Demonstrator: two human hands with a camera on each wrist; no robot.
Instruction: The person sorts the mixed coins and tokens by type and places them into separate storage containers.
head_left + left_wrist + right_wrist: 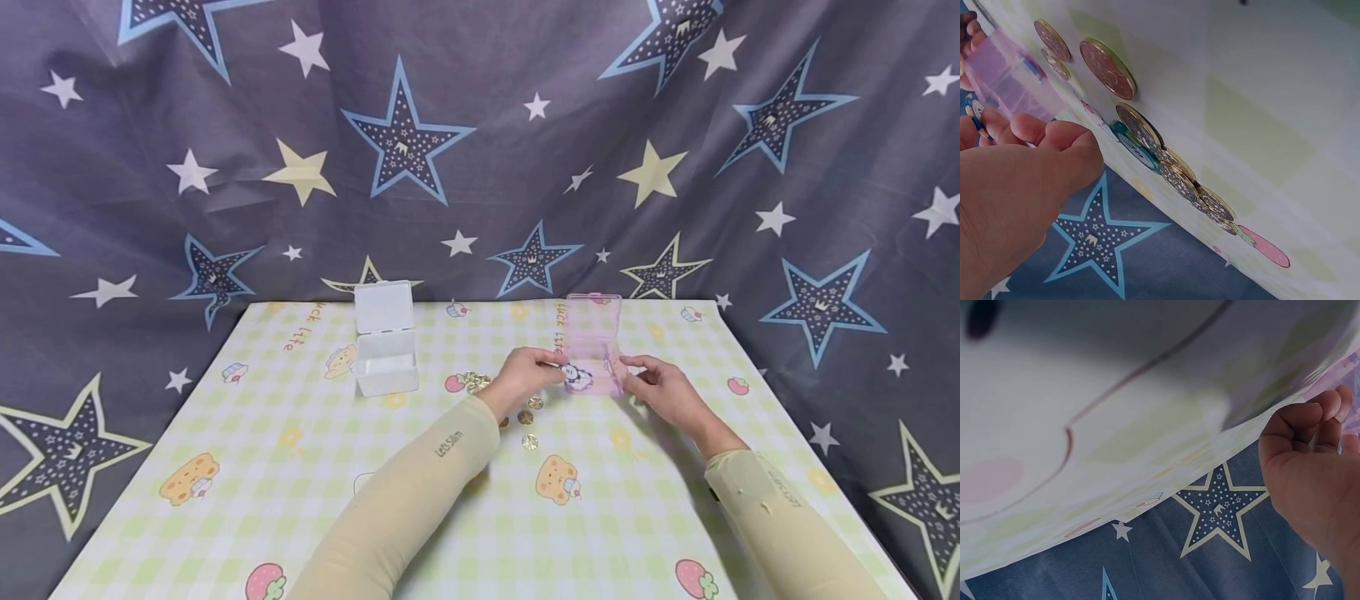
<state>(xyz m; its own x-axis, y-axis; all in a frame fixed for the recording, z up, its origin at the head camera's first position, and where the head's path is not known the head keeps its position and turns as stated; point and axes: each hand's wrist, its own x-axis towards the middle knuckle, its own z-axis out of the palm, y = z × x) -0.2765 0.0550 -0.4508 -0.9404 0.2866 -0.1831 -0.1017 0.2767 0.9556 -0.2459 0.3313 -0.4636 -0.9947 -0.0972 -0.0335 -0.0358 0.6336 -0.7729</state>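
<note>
A clear pink plastic box (592, 354) stands on the table with its lid raised at the back, and cartoon pictures show on its walls. My left hand (527, 372) holds it at the left side, fingertips beside the black-and-white picture at the front. At the opposite side, my right hand (663, 392) pinches the box's edge with thumb and fingers. In the left wrist view, the left hand (1029, 169) has bent fingers near the pink box (1013, 75). The right wrist view shows curled fingers of the right hand (1316, 462) against the pink plastic.
A white box (386, 375) with a raised lid and a divider stands at the left back. Several gold coins (530, 442) lie around the left wrist, some overlapping in a cluster (472, 382). A teal disc (1135, 147) lies among them. A star-patterned curtain (480, 167) hangs behind the table.
</note>
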